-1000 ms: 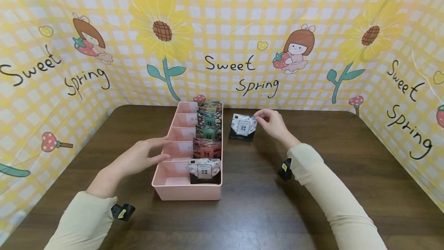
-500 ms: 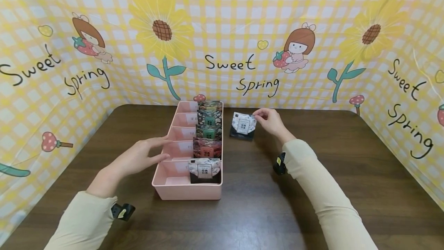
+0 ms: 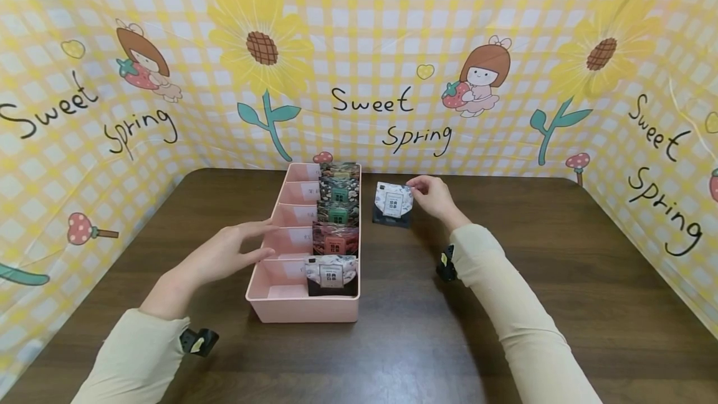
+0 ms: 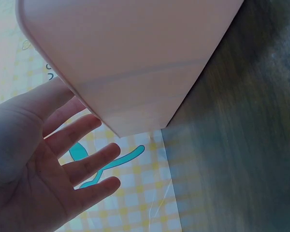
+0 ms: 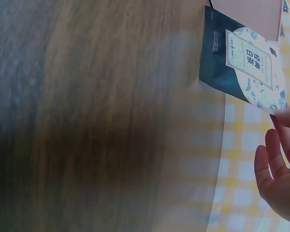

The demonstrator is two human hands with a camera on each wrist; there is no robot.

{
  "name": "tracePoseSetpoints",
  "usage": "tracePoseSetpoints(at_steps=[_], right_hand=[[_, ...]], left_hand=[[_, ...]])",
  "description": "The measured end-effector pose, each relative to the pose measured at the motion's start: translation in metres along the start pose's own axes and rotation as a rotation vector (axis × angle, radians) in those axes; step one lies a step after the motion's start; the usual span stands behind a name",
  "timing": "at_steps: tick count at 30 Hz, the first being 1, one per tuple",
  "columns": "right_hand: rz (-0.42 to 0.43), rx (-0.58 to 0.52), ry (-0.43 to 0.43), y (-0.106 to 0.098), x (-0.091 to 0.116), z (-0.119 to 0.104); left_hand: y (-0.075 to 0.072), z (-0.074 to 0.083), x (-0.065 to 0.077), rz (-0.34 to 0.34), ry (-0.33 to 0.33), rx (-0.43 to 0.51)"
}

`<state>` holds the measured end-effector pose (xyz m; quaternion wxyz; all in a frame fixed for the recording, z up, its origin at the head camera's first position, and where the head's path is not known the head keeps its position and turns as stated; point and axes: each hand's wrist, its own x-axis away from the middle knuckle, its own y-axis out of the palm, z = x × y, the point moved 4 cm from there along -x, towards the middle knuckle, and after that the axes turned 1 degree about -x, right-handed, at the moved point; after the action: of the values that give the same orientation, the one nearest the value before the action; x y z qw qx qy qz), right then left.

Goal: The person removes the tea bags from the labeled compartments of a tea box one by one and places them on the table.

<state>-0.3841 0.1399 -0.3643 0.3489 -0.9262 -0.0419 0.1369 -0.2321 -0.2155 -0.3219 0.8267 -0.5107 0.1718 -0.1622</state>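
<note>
A white and black tea sachet (image 3: 392, 202) stands close over the table, to the right of a long pink divided box (image 3: 305, 312). My right hand (image 3: 436, 197) pinches its upper right corner between thumb and index finger, the other fingers loosely bent, as the right wrist view shows around the sachet (image 5: 249, 58). My left hand (image 3: 215, 260) rests at the box's left rim, fingers relaxed and spread in the left wrist view beside the pink wall (image 4: 130, 53). Inside the front compartment is a matching white sachet (image 3: 332, 276); a red one (image 3: 335, 243) stands behind it.
Green sachets (image 3: 338, 212) and a yellowish one (image 3: 339, 171) fill the right side of the rear compartments. Small labels mark the dividers. The dark wooden table (image 3: 415, 329) meets a yellow checked cloth (image 3: 370, 48) at the back and sides.
My right forearm has swung slightly inward to the left, while the sachet in my pinch has shifted only a little. My left hand and the box stay put.
</note>
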Motion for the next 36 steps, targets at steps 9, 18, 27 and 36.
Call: tracePoseSetpoints(at_steps=[9, 18, 27, 36], right_hand=[[0.01, -0.004, 0.044, 0.004, -0.002, 0.001], [0.027, 0.024, 0.045, 0.009, -0.007, 0.004], [-0.018, 0.036, 0.075, 0.015, -0.013, 0.002], [-0.046, 0.058, 0.135, 0.023, -0.015, 0.003]], left_hand=[[0.001, -0.001, 0.0, 0.001, -0.008, 0.0], [0.0, 0.001, 0.0, 0.007, 0.002, -0.004], [0.001, -0.002, 0.002, 0.004, -0.005, 0.007], [0.0, 0.0, 0.002, 0.013, 0.02, -0.001]])
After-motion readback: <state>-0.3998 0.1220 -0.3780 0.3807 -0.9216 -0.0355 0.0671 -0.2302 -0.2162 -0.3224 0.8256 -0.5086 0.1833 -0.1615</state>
